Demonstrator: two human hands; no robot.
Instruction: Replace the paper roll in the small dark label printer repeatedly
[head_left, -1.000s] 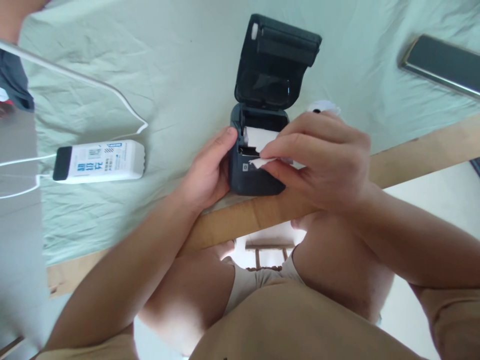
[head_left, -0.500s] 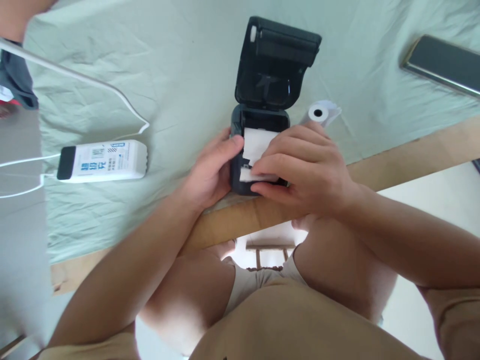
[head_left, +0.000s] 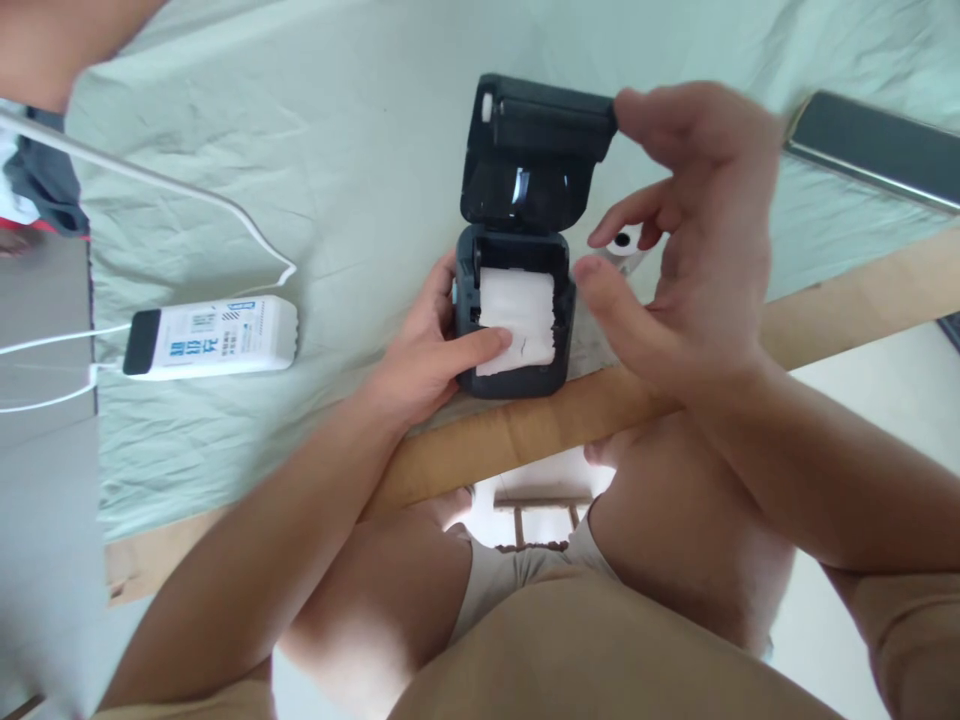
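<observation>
A small black printer (head_left: 514,385) lies near the cloth's front edge with its lid (head_left: 536,150) raised. White paper (head_left: 525,300) fills its bay and reaches down over the front rim. My left hand (head_left: 431,350) grips the printer's left side, its thumb pressing on the paper. One fingertip of my right hand (head_left: 690,220) touches the upper right corner of the lid; the other fingers are apart, beside the printer. Behind those fingers a white paper roll (head_left: 624,240) with a dark core is partly hidden.
A white power bank (head_left: 217,335) with cables lies at the left, and a dark phone (head_left: 877,150) at the far right. A wooden edge (head_left: 450,455) runs along the front. Another person's limb (head_left: 60,50) shows at the upper left.
My right hand has left the paper and moved up to the lid's corner. The paper now lies over the printer's front, under my left thumb, which has moved down.
</observation>
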